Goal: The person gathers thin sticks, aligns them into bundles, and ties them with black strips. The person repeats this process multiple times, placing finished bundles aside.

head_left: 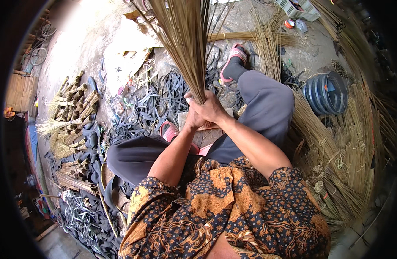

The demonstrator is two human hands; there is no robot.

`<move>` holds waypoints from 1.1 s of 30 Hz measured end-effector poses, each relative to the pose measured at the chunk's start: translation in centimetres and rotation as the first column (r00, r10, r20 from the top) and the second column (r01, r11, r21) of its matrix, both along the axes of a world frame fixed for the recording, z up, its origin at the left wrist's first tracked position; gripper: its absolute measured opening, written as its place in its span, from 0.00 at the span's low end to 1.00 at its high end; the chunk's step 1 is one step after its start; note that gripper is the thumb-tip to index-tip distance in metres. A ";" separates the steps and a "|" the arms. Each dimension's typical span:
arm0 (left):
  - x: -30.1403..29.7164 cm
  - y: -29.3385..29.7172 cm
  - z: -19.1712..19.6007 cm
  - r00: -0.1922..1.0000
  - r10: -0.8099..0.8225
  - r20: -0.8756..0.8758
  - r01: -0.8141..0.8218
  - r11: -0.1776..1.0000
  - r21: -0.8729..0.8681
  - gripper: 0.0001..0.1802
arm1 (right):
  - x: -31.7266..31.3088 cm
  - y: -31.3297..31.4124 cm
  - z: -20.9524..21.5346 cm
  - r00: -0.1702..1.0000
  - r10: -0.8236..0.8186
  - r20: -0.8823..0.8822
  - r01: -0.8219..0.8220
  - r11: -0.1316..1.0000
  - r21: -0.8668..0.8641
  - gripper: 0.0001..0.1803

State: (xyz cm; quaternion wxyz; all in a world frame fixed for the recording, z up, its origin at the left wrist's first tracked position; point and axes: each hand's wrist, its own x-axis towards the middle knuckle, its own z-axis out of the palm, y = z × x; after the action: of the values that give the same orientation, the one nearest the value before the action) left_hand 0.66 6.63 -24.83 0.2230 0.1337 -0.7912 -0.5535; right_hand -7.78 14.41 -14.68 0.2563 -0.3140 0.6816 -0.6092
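Grey concrete floor [313, 47] is spread beneath the bundle of thin sticks [185, 47], washed pale by strong light to its upper left. The bundle's fanned end is cut off by the top edge of the view; around that end, open air is left above the floor, while at its lower end room is narrowed by the bent knees of dark grey trousers [267, 97]. Its narrow end is gripped in front of the lap by the left hand [194, 117] and the right hand [212, 108], closed together around it; how the left fingers are placed cannot be told, since they are partly covered.

Below and left of the bundle, the floor is littered with black rubber strips [164, 93]; farther left, short bound stick bunches [73, 103] are heaped. Loose sticks [267, 47] are laid to its right, with a white plastic crate [308, 16] beyond. Farther right of it, a blue ribbed plastic container [315, 93] is bordered by long tied sheaves [349, 159]. Far left of it, the room is edged by a bicycle [38, 56] and a bamboo panel [23, 93]
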 end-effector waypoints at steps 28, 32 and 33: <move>-1.4 2.2 5.8 0.884 -0.268 0.384 0.126 0.926 0.356 0.12 | -6.1 1.9 5.3 0.943 -0.161 0.290 0.244 0.929 -0.279 0.22; -3.2 1.2 12.0 0.869 -0.443 0.220 0.314 0.839 0.445 0.11 | -4.6 3.1 7.2 0.860 0.048 0.508 0.179 0.903 -0.389 0.27; -3.3 1.1 13.2 0.829 -0.468 0.305 0.325 0.848 0.419 0.12 | -4.2 3.2 7.3 0.839 0.053 0.542 0.140 0.941 -0.308 0.25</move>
State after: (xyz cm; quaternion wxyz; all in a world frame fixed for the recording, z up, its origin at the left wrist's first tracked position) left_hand -2.69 7.76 -11.68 -0.0909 0.1102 -0.7185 -0.6807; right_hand -11.98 17.58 -7.41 0.3673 -0.1517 0.4741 -0.7857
